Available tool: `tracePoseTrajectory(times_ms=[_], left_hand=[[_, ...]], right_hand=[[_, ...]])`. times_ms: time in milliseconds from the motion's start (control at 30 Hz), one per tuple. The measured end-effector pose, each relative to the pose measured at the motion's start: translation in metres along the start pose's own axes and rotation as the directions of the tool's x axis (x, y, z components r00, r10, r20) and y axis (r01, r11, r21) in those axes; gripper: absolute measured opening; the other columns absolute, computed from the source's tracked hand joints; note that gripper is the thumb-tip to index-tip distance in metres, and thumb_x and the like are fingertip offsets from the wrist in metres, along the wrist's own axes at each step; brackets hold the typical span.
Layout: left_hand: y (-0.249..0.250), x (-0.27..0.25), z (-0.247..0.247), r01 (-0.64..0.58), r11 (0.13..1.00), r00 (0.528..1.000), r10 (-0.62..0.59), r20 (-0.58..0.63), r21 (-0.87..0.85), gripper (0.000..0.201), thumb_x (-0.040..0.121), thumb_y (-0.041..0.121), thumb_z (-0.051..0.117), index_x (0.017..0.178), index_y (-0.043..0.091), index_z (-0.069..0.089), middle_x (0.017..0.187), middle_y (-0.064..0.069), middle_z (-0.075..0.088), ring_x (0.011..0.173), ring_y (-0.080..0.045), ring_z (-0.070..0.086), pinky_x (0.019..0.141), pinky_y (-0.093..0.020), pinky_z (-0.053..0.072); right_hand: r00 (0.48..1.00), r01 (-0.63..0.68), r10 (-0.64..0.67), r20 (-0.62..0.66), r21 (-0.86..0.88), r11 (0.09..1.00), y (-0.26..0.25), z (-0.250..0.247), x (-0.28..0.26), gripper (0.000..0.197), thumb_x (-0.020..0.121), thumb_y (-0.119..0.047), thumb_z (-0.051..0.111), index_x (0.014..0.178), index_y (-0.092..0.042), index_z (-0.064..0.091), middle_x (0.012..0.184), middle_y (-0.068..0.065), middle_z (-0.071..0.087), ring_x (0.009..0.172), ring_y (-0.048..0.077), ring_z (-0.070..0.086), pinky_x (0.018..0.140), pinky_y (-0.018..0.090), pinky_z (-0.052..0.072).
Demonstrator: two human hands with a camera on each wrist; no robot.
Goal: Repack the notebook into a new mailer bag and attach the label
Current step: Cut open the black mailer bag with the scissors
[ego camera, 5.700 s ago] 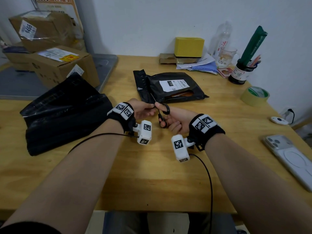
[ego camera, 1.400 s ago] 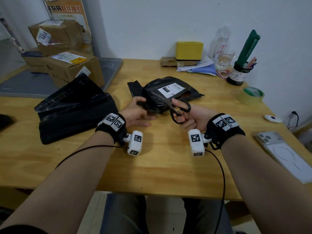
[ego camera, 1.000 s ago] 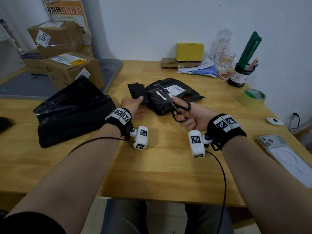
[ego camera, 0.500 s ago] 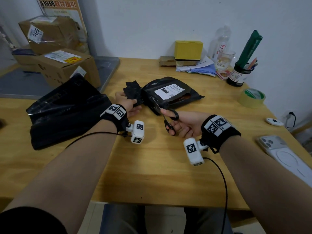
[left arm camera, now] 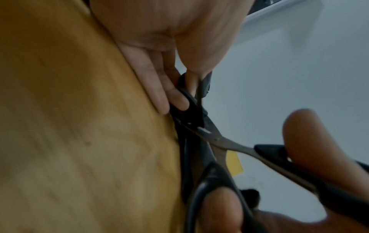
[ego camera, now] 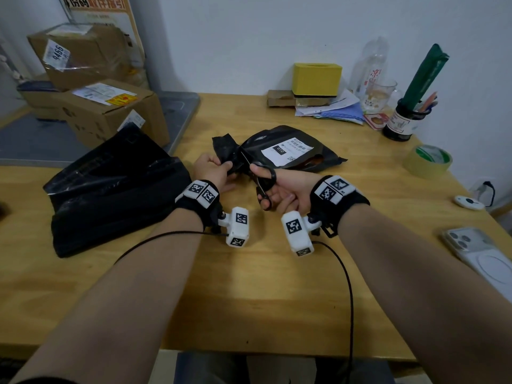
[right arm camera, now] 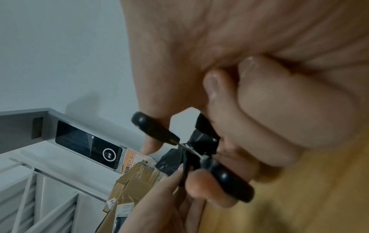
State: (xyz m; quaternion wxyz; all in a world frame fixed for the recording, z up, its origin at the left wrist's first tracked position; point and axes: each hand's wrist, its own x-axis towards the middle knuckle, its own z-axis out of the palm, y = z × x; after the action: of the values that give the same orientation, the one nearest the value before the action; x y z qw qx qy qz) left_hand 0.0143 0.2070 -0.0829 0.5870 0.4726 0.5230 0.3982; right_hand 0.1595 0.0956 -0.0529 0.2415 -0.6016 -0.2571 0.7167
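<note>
Partly cut black labelled mailer (ego camera: 279,151)

Head view looks down; wrist views close, sharing scissors (ego camera: 260,178).

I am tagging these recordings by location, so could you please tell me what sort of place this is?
Probably a small parcel pick-up or shipping desk. Taped cardboard boxes with shipping labels are stacked on the left, a labelled black mailer bag lies on the wooden table, and a roll of packing tape sits near the wall.
</note>
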Motion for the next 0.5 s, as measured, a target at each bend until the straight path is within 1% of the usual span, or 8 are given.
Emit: tracePoseTrajectory(times_ms=[100,167,200,267,300,367,433,500], left_hand=[[0.003,-0.001,0.001,0.009,1.0,1.0,-0.01,0.014,0.028,0.015,0.095,0.004,0.06,0.089,0.017,0.058,0.091,-0.009,0.068,0.069,-0.021,0.069,0.053,-0.035,0.06],[0.004,0.002,0.0,0.045,0.998,0.997,-0.048,0.064,0.049,0.02,0.096,0.001,0.057,0.098,0.017,0.068,0.093,-0.008,0.068,0.069,-0.019,0.067,0.056,-0.033,0.059],[0.004,0.003,-0.001,0.062,0.996,0.993,-0.068,0.093,0.061,0.022,0.096,-0.001,0.056,0.102,0.016,0.069,0.093,-0.009,0.068,0.068,-0.019,0.066,0.056,-0.033,0.059],[0.006,0.003,-0.002,0.093,0.991,0.985,-0.106,0.134,0.097,0.022,0.096,-0.002,0.055,0.107,0.011,0.068,0.086,-0.012,0.067,0.065,-0.019,0.065,0.052,-0.032,0.059],[0.008,0.002,-0.002,0.109,0.987,0.98,-0.126,0.151,0.115,0.02,0.096,-0.003,0.055,0.106,0.009,0.067,0.082,-0.013,0.066,0.064,-0.019,0.065,0.051,-0.031,0.059],[0.013,0.0,-0.002,0.134,0.98,0.971,-0.16,0.18,0.15,0.016,0.096,-0.002,0.055,0.102,0.007,0.066,0.076,-0.013,0.065,0.062,-0.02,0.064,0.052,-0.032,0.06],[0.016,0.0,-0.003,0.147,0.971,0.962,-0.185,0.201,0.19,0.015,0.096,-0.002,0.055,0.099,0.006,0.068,0.075,-0.013,0.065,0.062,-0.02,0.065,0.054,-0.032,0.061],[0.017,0.0,-0.004,0.155,0.963,0.953,-0.204,0.222,0.219,0.017,0.095,-0.001,0.057,0.106,0.004,0.07,0.076,-0.013,0.067,0.062,-0.02,0.066,0.051,-0.031,0.061]], right_hand=[[1.0,-0.004,0.004,0.004,-0.004,1.0,-0.009,-0.002,0.005,0.067,0.072,-0.078,0.066,0.082,-0.013,0.052,0.072,0.001,0.057,0.032,0.004,0.023,0.034,0.014,0.014],[1.0,-0.004,0.003,-0.012,-0.024,1.0,-0.013,-0.005,0.008,0.068,0.072,-0.079,0.066,0.081,-0.013,0.053,0.071,0.0,0.057,0.032,0.004,0.022,0.039,0.015,0.01],[1.0,-0.005,0.004,-0.017,-0.037,0.999,-0.016,-0.006,0.009,0.068,0.071,-0.079,0.066,0.08,-0.013,0.053,0.071,0.0,0.057,0.033,0.004,0.022,0.04,0.015,0.01],[1.0,-0.012,0.011,-0.012,-0.058,0.998,-0.02,-0.007,0.01,0.067,0.069,-0.078,0.067,0.079,-0.013,0.053,0.071,0.0,0.056,0.032,0.004,0.023,0.038,0.015,0.011],[1.0,-0.015,0.015,-0.007,-0.067,0.998,-0.023,-0.007,0.01,0.066,0.07,-0.077,0.066,0.079,-0.013,0.052,0.07,0.001,0.056,0.032,0.004,0.024,0.036,0.014,0.013],[1.0,-0.021,0.021,0.0,-0.083,0.996,-0.029,-0.007,0.01,0.065,0.074,-0.077,0.062,0.077,-0.012,0.051,0.069,0.002,0.055,0.03,0.004,0.025,0.033,0.013,0.016],[1.0,-0.029,0.028,-0.009,-0.106,0.994,-0.035,-0.008,0.01,0.065,0.076,-0.076,0.06,0.076,-0.012,0.05,0.067,0.002,0.055,0.029,0.004,0.025,0.033,0.012,0.016],[0.999,-0.042,0.04,-0.021,-0.132,0.99,-0.039,-0.01,0.009,0.064,0.075,-0.076,0.06,0.076,-0.013,0.05,0.066,0.002,0.055,0.029,0.004,0.023,0.033,0.012,0.016]])
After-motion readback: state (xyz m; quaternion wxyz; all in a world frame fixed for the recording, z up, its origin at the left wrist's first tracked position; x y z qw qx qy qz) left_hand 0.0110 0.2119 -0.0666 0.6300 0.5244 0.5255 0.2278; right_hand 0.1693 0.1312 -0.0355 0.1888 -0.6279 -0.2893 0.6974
